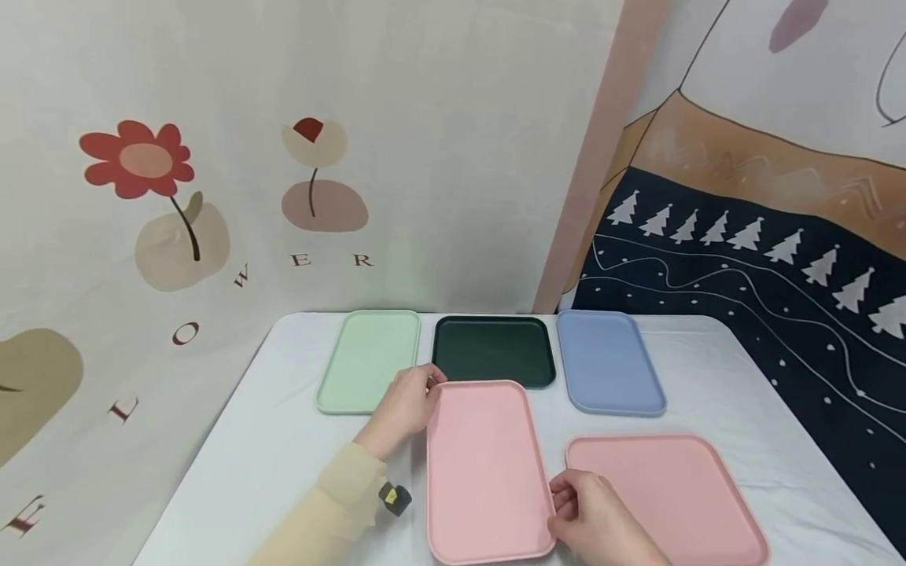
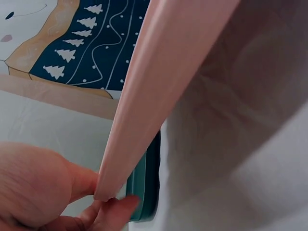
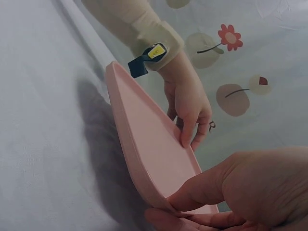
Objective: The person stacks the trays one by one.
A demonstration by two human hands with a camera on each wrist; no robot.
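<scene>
Both hands hold a pink rectangular tray point(image 1: 488, 472) above the white tabletop, and its shadow falls on the cloth below in the right wrist view. My left hand point(image 1: 405, 405) pinches the far left corner of its rim; in the left wrist view, thumb and fingers point(image 2: 118, 211) lie on either side of the tray's edge. My right hand point(image 1: 598, 511) grips the rim near the right front corner, its thumb point(image 3: 197, 190) on the inner side. A second pink tray point(image 1: 665, 479) lies on the table, partly hidden behind my right hand.
Along the table's back edge lie a light green tray point(image 1: 371, 354), a dark green tray point(image 1: 493, 350) and a blue tray point(image 1: 610, 362). The white cloth-covered table point(image 1: 233, 479) meets a flower-printed hanging point(image 1: 453, 157) behind and a dark tree-printed one point(image 1: 750, 275) at right.
</scene>
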